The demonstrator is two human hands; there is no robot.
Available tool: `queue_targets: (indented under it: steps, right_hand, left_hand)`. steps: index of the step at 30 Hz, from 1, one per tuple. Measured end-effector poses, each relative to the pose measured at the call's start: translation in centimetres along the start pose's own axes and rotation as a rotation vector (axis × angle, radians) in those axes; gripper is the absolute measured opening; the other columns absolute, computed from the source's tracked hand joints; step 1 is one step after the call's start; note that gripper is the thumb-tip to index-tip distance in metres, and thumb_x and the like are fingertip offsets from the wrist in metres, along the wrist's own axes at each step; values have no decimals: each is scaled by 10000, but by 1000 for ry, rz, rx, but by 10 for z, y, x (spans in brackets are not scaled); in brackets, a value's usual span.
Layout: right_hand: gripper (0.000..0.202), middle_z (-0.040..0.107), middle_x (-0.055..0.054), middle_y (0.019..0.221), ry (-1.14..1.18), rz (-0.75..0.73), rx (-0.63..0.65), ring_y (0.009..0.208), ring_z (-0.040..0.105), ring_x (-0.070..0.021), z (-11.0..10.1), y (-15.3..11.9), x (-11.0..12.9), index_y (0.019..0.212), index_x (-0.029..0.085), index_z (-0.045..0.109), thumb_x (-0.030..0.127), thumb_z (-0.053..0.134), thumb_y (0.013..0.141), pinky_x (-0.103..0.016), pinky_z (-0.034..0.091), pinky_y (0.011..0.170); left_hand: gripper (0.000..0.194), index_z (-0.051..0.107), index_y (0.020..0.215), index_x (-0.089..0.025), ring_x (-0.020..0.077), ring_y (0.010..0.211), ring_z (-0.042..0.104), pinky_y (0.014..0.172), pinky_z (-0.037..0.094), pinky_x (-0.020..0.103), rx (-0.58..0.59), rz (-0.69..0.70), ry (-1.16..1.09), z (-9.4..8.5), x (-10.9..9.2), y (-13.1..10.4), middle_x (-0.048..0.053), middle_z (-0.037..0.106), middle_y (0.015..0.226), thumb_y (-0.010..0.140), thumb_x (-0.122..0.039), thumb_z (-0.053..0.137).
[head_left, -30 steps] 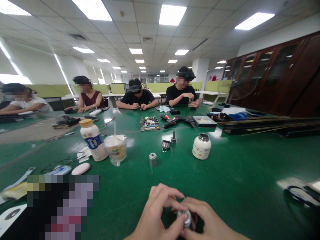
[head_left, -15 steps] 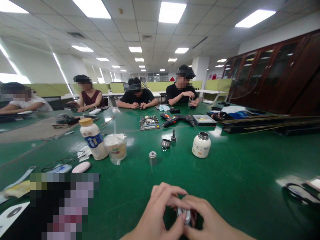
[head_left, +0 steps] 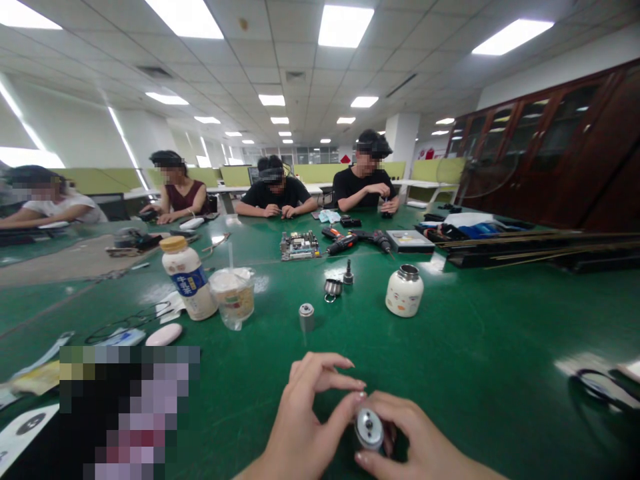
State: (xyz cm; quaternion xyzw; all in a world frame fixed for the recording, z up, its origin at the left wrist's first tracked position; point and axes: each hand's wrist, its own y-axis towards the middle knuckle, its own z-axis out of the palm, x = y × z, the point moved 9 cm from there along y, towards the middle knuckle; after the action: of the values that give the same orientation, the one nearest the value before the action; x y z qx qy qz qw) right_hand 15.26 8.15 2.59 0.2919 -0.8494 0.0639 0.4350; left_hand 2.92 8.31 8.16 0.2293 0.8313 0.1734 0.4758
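Note:
My right hand [head_left: 407, 440] is wrapped round a small metal motor [head_left: 370, 429], a short cylinder whose pale round end with dark holes faces up. Just above its rim, the thumb and index fingertips of my left hand [head_left: 313, 407] come together in a pinch, with the other fingers stretched out. Anything between those tips is too small to make out. Ahead of my hands stands a similar metal cylinder [head_left: 307, 317]. Behind it lie a steel cup-like part with a wire loop [head_left: 332, 288] and a dark shafted part [head_left: 348, 273].
A cream jar [head_left: 405, 291] stands right of centre. At left are a bottle [head_left: 187, 280], a lidded cup with a straw [head_left: 232, 297] and a pink oval case [head_left: 164, 335]. A circuit board [head_left: 300, 246] and power drills [head_left: 345, 243] lie farther back. Several people sit across the table.
My left thumb has lifted off the motor's end and moved up and left to meet the index fingertip. The motor's face now shows more fully; my right hand keeps hold of it.

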Motion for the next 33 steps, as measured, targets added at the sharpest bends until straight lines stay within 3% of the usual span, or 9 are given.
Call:
queue_targets:
  steps: [3, 7, 9, 14, 18, 22, 27, 30, 33]
  right_hand:
    - [302, 658, -47, 853, 9, 26, 31, 722, 600, -186, 0, -1, 0, 1031, 179, 701, 268, 706, 743, -254, 438, 636]
    - [329, 664, -47, 851, -1, 26, 32, 722, 599, -191, -1, -1, -1, 1052, 195, 712, 274, 714, 732, -260, 430, 638]
    - [333, 665, -46, 855, 0, 22, 29, 726, 599, -191, -1, -1, -1, 1061, 200, 714, 284, 714, 739, -262, 430, 645]
    - [366, 667, -49, 849, 11, 20, 33, 721, 596, -190, 0, 0, -3, 1081, 190, 714, 301, 725, 733, -258, 424, 638]
    - [366, 669, -50, 861, 24, 13, 27, 729, 601, -191, 0, 0, -5, 1080, 191, 714, 298, 728, 730, -255, 424, 637]
    - [369, 666, -45, 852, 24, 14, 29, 717, 598, -188, 0, 0, -6, 1078, 200, 716, 297, 734, 723, -251, 420, 625]
    - [359, 665, -39, 841, 30, 11, 29, 704, 595, -181, 1, 1, -7, 1071, 202, 713, 291, 732, 724, -249, 424, 621]
    - [335, 656, -32, 836, 43, 6, 32, 691, 587, -171, 3, 1, -8, 1048, 195, 708, 282, 733, 725, -241, 424, 608]
    - [200, 609, -11, 754, 38, -14, 15, 664, 559, -160, 3, 1, -9, 894, 169, 706, 284, 730, 732, -234, 411, 589]
  left_hand:
    - [291, 569, 1081, -274, 252, 1021, 644, 897, 396, 411, -13, -88, 97, -2, 25, 6, -11, 770, 1006, 850, -149, 695]
    - [429, 575, 1161, -266, 275, 1076, 605, 913, 399, 438, 73, -148, 173, 6, 51, 7, 18, 757, 1062, 793, -114, 734]
    - [455, 582, 1165, -270, 281, 1073, 592, 915, 395, 446, 82, -162, 201, 7, 56, 7, 23, 748, 1082, 769, -140, 763]
    - [398, 595, 1136, -273, 272, 1006, 593, 919, 382, 444, 81, -199, 240, 6, 62, 8, -5, 768, 904, 791, -139, 742]
    - [463, 592, 1136, -232, 254, 989, 613, 889, 438, 400, 22, -234, 166, 2, 72, 9, 34, 715, 1034, 732, -110, 780]
    - [431, 602, 1095, -221, 205, 857, 657, 818, 471, 348, 8, -244, 77, 4, 78, 9, 19, 699, 1014, 728, -32, 728]
    - [382, 594, 1058, -234, 167, 758, 690, 731, 465, 303, -62, -215, -18, -3, 59, 11, -15, 718, 942, 755, -23, 690]
    - [373, 588, 1078, -254, 159, 789, 703, 718, 479, 266, -90, -104, -122, -6, 29, 8, -42, 727, 841, 781, -67, 714]
    - [437, 577, 1125, -287, 123, 804, 716, 720, 504, 215, 4, 65, -212, 2, -4, 1, -36, 737, 974, 798, -11, 666]
